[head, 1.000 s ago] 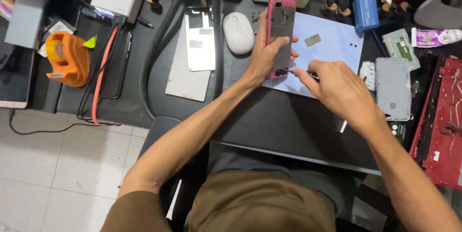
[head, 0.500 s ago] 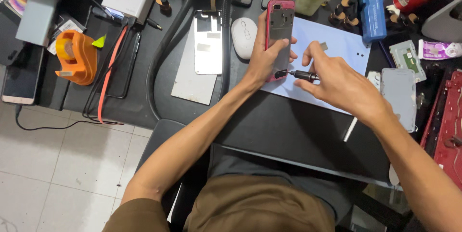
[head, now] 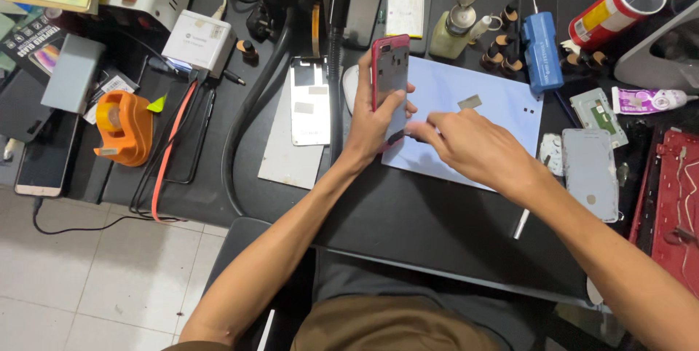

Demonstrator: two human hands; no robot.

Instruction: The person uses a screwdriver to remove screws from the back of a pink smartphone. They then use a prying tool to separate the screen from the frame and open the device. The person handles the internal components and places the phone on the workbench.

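Cluttered black workbench (head: pixel 408 227): the left hand (head: pixel 375 121) clamps a red-framed opened phone body (head: pixel 389 74) at twelve o'clock over a pale blue mat (head: pixel 495 103). The right hand (head: pixel 466 147) pinches a small dark screwdriver (head: pixel 408 136) against its lower end; disassembly looks midway, its back already off.

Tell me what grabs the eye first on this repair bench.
At the centre, the left hand holds a red-framed phone upright over a pale blue mat, while the right hand brings a thin dark tool to its lower end. An orange tape dispenser stands out at left, a red tray at far right.
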